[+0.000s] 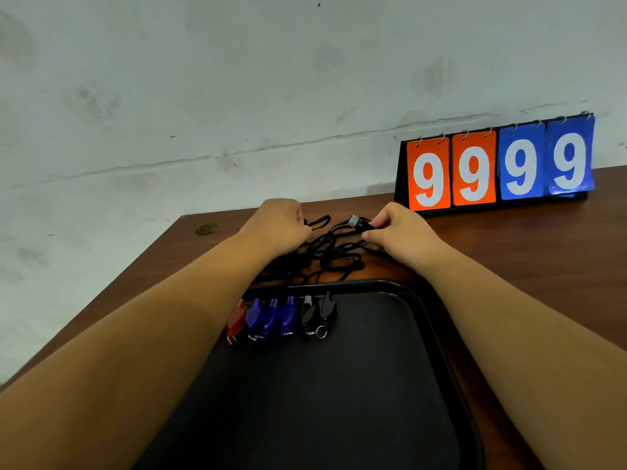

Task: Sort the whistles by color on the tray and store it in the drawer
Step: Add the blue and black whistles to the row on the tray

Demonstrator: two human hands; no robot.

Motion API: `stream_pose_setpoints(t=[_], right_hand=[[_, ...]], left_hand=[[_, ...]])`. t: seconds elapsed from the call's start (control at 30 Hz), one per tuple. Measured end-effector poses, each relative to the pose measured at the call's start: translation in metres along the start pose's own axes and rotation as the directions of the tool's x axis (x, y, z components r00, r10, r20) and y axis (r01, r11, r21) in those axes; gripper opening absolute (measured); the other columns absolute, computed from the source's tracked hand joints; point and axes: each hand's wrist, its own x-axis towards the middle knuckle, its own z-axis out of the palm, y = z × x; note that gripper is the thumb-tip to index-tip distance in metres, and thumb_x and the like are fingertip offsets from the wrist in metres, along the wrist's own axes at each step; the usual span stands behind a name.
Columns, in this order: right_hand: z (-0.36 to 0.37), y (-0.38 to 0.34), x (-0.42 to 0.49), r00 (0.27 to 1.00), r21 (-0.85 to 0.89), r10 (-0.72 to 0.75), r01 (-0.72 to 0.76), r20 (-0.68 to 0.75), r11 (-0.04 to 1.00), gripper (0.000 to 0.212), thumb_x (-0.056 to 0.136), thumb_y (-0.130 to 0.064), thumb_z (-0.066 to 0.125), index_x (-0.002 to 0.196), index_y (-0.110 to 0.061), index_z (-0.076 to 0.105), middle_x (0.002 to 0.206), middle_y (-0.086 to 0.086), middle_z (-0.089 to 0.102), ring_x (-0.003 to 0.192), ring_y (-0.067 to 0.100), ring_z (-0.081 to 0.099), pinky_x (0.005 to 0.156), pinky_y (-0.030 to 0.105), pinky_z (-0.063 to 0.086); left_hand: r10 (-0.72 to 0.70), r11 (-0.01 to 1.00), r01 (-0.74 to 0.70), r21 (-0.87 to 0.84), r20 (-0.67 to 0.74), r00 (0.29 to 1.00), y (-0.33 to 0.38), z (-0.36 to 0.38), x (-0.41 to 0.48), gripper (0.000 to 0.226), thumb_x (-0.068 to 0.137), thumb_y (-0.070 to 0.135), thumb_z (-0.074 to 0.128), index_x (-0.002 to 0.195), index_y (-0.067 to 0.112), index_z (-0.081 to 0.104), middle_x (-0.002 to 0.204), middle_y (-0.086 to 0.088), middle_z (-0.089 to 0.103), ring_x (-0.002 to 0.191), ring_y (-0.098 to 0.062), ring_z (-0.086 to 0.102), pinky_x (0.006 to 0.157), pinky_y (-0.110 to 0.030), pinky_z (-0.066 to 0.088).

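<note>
Right grip point(400, 239) pinches a black whistle point(359, 224), left grip point(278, 225) clutches tangled cords point(325, 257); a snagged tug could disturb the sorted whistles point(285, 317) on the tray point(373, 285).

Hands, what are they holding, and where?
Right hand pinches a black whistle by its rear end; left hand grips the black cords.

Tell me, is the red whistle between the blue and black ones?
No, the red whistle lies at the row's left end, beside the blue whistles.

On the desk point(509, 252) stands a flip scoreboard point(495, 164) showing four white 9s, two on orange cards, two on blue cards.
</note>
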Motion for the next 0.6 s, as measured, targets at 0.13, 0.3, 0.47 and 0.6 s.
stream_pose_setpoints(t=[0.13,0.3,0.47,0.6], right_hand=[[-0.001,-0.002,-0.001,0.999,0.148,0.022,-0.017,-0.035,0.989,0.027,0.097,-0.028,0.081,0.119,-0.027,0.065,0.113,-0.003,0.070,0.094,0.014,0.071,0.073,0.028,0.058],[0.000,-0.010,-0.008,0.994,0.121,-0.098,0.104,-0.058,0.987,0.040,0.101,-0.026,0.076,0.140,-0.030,0.070,0.131,-0.009,0.068,0.119,0.008,0.062,0.095,0.025,0.051],[0.005,-0.022,-0.015,0.988,0.066,-0.154,0.156,-0.031,0.986,0.032,0.106,-0.030,0.069,0.138,-0.028,0.069,0.127,-0.011,0.067,0.120,0.008,0.060,0.098,0.025,0.044],[0.010,-0.022,-0.018,0.983,-0.043,-0.186,0.186,0.008,0.982,0.029,0.111,-0.031,0.060,0.139,-0.025,0.067,0.121,-0.010,0.064,0.114,0.010,0.058,0.094,0.024,0.041]], left_hand=[[0.017,0.998,-0.019,-0.059,-0.035,0.999,-0.008,-0.015,-0.008,0.023,0.101,0.015,0.059,0.113,0.024,0.076,0.113,0.005,0.067,0.106,-0.017,0.062,0.088,-0.027,0.045],[-0.022,0.999,0.023,-0.047,0.006,1.000,-0.027,-0.029,-0.012,0.026,0.102,0.010,0.057,0.114,0.024,0.075,0.124,0.001,0.071,0.111,-0.019,0.065,0.091,-0.029,0.049],[0.056,0.997,-0.037,-0.072,0.279,0.959,-0.044,-0.025,-0.027,0.031,0.107,0.016,0.063,0.117,0.039,0.080,0.116,0.017,0.070,0.103,-0.012,0.070,0.089,-0.029,0.051],[0.091,0.996,-0.088,-0.025,0.361,0.928,-0.041,-0.017,-0.034,0.034,0.107,0.019,0.064,0.129,0.041,0.077,0.123,0.017,0.067,0.110,-0.007,0.062,0.099,-0.026,0.041]])
